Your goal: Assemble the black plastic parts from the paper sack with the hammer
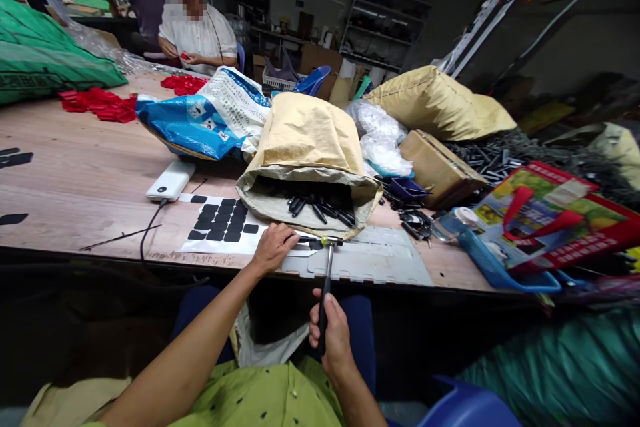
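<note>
My right hand [331,328] is closed round the black grip of a small hammer [329,272]. Its head, with a yellowish-green face, lies low over a grey plate [380,255] at the table's front edge. Just left of the head, my left hand [273,247] pinches a slim black part [309,240], whose exact kind I cannot make out. Hammer head and part touch or nearly touch. Behind both hands, an open tan sack [313,130] lies on its side with several black pen-like pieces [320,208] in its mouth. Beside my left hand is a white sheet [193,245] bearing black rounded patches [220,219].
A white power bank [171,181] with a black cable lies left. Further back are a blue-and-white bag [210,113] and red pieces [100,104]. A wooden box [437,167], clear jar [455,222] and colourful bag [545,220] stand right. Two people sit across the table.
</note>
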`<state>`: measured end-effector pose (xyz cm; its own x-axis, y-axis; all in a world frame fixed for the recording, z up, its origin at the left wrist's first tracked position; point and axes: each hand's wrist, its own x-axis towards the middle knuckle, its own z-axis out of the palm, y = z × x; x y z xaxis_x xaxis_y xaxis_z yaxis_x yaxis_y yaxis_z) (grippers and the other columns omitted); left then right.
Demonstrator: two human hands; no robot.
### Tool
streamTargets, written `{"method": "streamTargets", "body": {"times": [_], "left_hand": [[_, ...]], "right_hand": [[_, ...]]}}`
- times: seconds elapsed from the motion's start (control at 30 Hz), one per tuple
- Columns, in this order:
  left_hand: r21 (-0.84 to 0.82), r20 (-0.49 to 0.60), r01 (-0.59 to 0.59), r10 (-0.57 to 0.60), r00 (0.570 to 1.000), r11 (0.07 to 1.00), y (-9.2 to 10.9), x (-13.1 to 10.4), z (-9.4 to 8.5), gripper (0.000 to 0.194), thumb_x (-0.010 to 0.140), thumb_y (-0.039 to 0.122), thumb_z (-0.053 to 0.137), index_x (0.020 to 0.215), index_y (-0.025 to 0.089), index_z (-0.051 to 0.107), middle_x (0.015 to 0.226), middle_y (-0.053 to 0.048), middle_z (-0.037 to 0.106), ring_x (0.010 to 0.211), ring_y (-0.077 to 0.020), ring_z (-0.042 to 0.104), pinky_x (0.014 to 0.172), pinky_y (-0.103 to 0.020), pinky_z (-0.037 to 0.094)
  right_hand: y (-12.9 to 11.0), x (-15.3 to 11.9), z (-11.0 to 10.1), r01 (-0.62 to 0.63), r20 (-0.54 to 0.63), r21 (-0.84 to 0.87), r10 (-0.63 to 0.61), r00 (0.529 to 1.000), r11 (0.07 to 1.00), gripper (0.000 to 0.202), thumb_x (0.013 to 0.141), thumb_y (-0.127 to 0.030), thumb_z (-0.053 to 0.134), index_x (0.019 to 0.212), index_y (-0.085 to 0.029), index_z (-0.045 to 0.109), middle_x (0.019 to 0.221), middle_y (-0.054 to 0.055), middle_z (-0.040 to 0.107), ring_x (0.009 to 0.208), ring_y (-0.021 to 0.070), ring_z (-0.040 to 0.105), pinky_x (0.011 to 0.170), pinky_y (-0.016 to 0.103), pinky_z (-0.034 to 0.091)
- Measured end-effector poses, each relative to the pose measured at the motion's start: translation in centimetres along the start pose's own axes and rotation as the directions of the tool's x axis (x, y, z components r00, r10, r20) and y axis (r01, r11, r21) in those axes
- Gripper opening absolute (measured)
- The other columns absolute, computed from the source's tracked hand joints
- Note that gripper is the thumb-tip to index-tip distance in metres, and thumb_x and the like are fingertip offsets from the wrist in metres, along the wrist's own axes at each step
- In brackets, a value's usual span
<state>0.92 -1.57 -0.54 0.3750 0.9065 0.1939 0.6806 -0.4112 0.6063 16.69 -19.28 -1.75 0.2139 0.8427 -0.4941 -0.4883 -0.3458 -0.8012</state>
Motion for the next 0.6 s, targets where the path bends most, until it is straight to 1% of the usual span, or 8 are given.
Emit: {"method": "streamTargets", "body": {"times": [0.1,0.3,0.43,0.6], "left_hand": [[0.031,0.001,-0.004,0.004,1.000,1.000,0.06,-0.02,0.03,0.038,0.103,0.043,0.041,0.092,0.023,0.070,0.094,-0.003,0.064,0.090,-0.0201,0.049,0.084,-0.034,0.037],[0.050,-0.038,-0.034,0.036,0.999,0.998,-0.22,0.03,0.33,0.044,0.105,0.043,0.034,0.082,0.021,0.064,0.088,-0.003,0.061,0.086,-0.0201,0.047,0.081,-0.035,0.036],[0.034,-0.066,-0.051,0.053,0.996,0.998,-0.54,0.02,0.59,0.044,0.105,0.044,0.035,0.078,0.021,0.062,0.085,-0.004,0.060,0.083,-0.0203,0.046,0.078,-0.036,0.035],[0.006,-0.079,-0.071,0.071,0.994,0.997,-0.47,-0.08,0.52,0.042,0.104,0.044,0.038,0.079,0.021,0.063,0.086,-0.003,0.061,0.082,-0.0198,0.048,0.077,-0.035,0.036]], "right_hand": [[0.20,0.05,0.04,0.012,-0.002,-0.004,-0.012,1.000,1.000,0.062,0.076,-0.071,0.068,0.109,-0.019,0.057,0.060,-0.009,0.050,0.037,0.0050,0.035,0.031,0.018,0.028],[0.68,0.36,-0.09,0.045,0.012,-0.032,-0.045,0.999,0.998,0.061,0.078,-0.073,0.065,0.107,-0.020,0.056,0.058,-0.011,0.047,0.037,0.0045,0.032,0.031,0.017,0.028],[0.91,0.45,-0.14,0.062,0.016,-0.055,-0.061,0.998,0.997,0.061,0.078,-0.074,0.064,0.106,-0.021,0.055,0.058,-0.011,0.046,0.037,0.0044,0.032,0.030,0.017,0.028],[1.03,0.54,-0.11,0.065,0.010,-0.065,-0.064,0.998,0.996,0.062,0.077,-0.076,0.064,0.104,-0.021,0.055,0.057,-0.011,0.046,0.036,0.0044,0.032,0.030,0.017,0.027]]}}
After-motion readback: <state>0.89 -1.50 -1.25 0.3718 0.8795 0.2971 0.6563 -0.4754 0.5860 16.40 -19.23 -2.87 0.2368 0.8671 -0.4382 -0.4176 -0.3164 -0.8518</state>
